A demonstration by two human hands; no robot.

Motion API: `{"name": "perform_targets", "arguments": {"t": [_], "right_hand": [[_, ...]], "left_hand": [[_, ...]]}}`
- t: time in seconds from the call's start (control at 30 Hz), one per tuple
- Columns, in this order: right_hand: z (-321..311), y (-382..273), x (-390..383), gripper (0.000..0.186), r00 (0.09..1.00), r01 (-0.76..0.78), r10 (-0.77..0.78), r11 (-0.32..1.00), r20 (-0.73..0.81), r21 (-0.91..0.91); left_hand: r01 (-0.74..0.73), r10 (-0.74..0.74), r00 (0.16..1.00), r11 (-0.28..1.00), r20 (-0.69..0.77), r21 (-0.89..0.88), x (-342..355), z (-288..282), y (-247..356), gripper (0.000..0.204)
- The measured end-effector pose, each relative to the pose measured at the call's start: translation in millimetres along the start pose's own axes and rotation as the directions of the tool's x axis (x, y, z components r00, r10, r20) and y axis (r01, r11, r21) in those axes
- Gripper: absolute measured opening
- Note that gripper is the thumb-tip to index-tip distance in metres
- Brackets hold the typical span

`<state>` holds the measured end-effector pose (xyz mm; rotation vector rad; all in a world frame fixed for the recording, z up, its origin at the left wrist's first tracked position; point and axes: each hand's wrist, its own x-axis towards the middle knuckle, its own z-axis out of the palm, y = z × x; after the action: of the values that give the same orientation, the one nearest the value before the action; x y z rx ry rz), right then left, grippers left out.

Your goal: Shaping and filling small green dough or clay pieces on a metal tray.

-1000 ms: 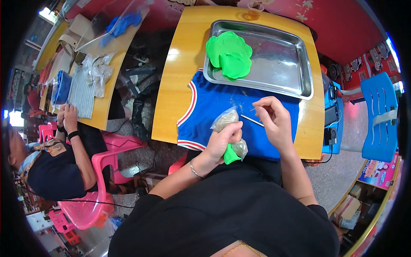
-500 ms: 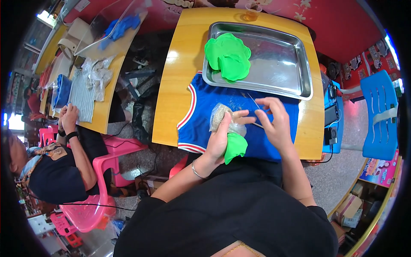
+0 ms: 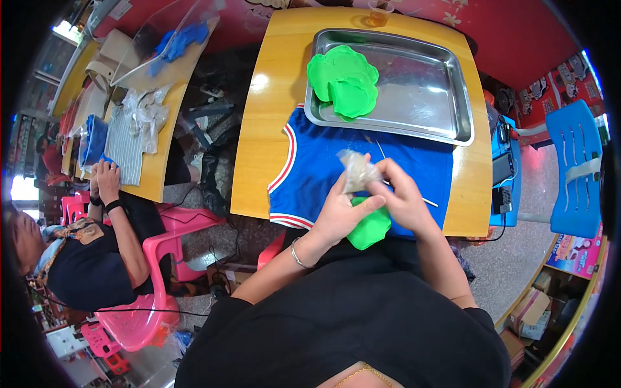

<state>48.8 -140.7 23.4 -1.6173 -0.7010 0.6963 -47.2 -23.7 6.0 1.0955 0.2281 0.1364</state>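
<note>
My left hand (image 3: 337, 216) is closed around a small clear plastic bag (image 3: 356, 169) of pale, grainy filling. The bag's upper end sticks up above the fingers. My right hand (image 3: 406, 199) meets it from the other side, fingers curled against the bag; part of the grip is hidden. Below both hands hangs a limp bright green piece (image 3: 370, 231), thin and rubbery like a balloon, partly covered by my left hand. Beneath lies a blue sleeveless top (image 3: 301, 171) with red and white trim. Past the hands, a thin stick (image 3: 380, 149) and a white stick (image 3: 429, 202) rest on it.
A shallow metal tray (image 3: 420, 90) at the table's far side holds a heap of green pieces (image 3: 349, 81). Behind it stands a cup of amber liquid (image 3: 376, 16). Left, another person (image 3: 97, 258) sits on a pink chair (image 3: 154, 284). A blue chair (image 3: 572, 168) stands right.
My right hand has moved left from beside the sticks and now touches the bag. The bag has turned more upright. The green piece has swung to the right and shows more.
</note>
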Motion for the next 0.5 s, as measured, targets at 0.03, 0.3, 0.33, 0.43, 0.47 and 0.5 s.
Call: {"name": "perform_targets", "arguments": {"t": [0.03,0.3,0.33,0.43,0.47,0.5], "right_hand": [[-5,8,-2,0.018,1.000,-0.011,0.016,0.973,-0.017,0.231],[-43,7,-18,0.026,0.985,0.129,-0.027,0.763,-0.168,0.633],[-46,14,-21,0.029,0.982,0.163,-0.064,0.762,-0.178,0.626],[-39,-6,-21,0.031,0.986,0.102,-0.036,0.900,-0.162,0.423],[-37,-8,-20,0.040,0.984,0.070,-0.012,0.944,-0.180,0.321],[-35,-14,-20,0.040,0.983,0.070,-0.011,0.944,-0.182,0.321]], "left_hand": [[-0.084,0.081,0.996,0.987,0.027,0.138,0,-2,-1,0.073],[-0.065,0.059,0.989,0.997,-0.133,-0.040,0,-12,14,0.043],[-0.077,0.073,0.987,0.997,-0.141,-0.026,1,-10,18,0.036],[-0.031,0.015,0.992,0.991,-0.127,-0.127,2,-11,21,0.032],[-0.016,0.005,0.994,0.995,-0.113,-0.103,2,-14,18,0.024],[-0.015,0.004,0.994,0.995,-0.112,-0.103,2,-14,16,0.024]]}}
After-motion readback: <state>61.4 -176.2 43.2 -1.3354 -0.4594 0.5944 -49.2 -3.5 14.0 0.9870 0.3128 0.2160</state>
